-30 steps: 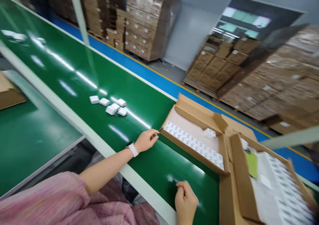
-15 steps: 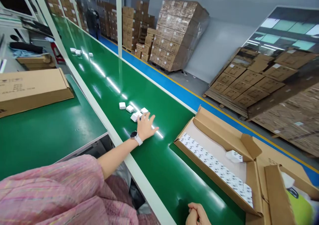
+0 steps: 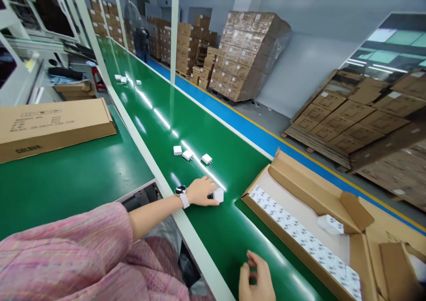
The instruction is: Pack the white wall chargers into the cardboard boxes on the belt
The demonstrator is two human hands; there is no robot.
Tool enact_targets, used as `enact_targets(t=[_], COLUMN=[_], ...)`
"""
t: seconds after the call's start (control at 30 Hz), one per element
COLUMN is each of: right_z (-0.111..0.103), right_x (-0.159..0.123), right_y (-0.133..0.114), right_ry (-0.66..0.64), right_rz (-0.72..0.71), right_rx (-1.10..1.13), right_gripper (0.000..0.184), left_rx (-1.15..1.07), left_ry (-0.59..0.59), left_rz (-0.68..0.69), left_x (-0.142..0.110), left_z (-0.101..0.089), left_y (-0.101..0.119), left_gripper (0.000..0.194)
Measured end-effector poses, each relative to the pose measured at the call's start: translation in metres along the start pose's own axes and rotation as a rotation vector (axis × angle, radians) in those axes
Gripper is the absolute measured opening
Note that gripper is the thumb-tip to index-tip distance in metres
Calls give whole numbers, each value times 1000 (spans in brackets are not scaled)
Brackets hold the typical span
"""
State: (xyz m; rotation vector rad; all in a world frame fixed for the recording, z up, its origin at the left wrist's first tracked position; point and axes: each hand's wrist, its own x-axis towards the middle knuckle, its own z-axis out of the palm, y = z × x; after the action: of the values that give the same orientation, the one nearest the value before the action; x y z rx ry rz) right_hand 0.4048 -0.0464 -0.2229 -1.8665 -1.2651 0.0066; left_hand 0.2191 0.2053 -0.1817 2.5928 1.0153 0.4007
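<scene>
The left hand (image 3: 201, 191), fingers curled to steady a white plastic cube charger (image 3: 218, 195) on the glossy green conveyor belt (image 3: 226, 145), rests at twelve o'clock, while the right hand (image 3: 256, 276) at four o'clock presses its fingertips together, pinching something unclear.

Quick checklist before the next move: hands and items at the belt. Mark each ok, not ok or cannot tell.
1. Left hand grip on white power adapter: ok, fingers against it, adapter at the green belt.
2. Right hand: cannot tell whether the pinched fingers hold anything.
3. Three other adapters: ok, lying separately on the belt, apart from the left hand.
4. Cardboard carton: ok, open beside the belt.
5. White block in the carton: cannot tell what it is.
</scene>
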Motion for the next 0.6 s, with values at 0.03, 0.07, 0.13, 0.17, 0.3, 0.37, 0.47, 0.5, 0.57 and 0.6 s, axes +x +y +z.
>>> enact_targets(t=[0.03, 0.07, 0.13, 0.17, 0.3, 0.37, 0.47, 0.5, 0.57, 0.6], right_z=[4, 8, 18, 23, 32, 31, 25, 23, 17, 14], right_x=[2, 5, 8, 9, 7, 6, 8, 9, 10, 10], right_y=[-9, -17, -29, -33, -30, -25, -24, -24, -26, -27], right_ry=[-52, -100, -183, -212, -239, -227, -185, -161, -96, -59], right_rz=[-46, -79, -114, -114, -52, -22, 11, 33, 109, 163], right_rx=[-14, -30, -49, -52, -43, -41, -39, -39, -50, -58], right_gripper=[45, 50, 59, 62, 61, 55, 48, 48, 49, 50], left_rx=[-26, -51, -103, -129, -215, -237, -262, -267, -262, -256], left_ry=[-31, -65, -119, -131, -132, -147, -161, -164, -175, -182], left_rz=[65, 125, 214, 235, 191, 172, 195, 203, 195, 181], left_x=[-8, -16, -32, -38, -50, -49, -43, -39, -30, -26], left_z=[8, 15, 21, 20, 9, 5, 6, 9, 15, 18], left_y=[13, 25, 42, 46, 44, 42, 50, 55, 67, 73], left_gripper=[45, 48, 61, 68, 80, 78, 69, 65, 58, 53])
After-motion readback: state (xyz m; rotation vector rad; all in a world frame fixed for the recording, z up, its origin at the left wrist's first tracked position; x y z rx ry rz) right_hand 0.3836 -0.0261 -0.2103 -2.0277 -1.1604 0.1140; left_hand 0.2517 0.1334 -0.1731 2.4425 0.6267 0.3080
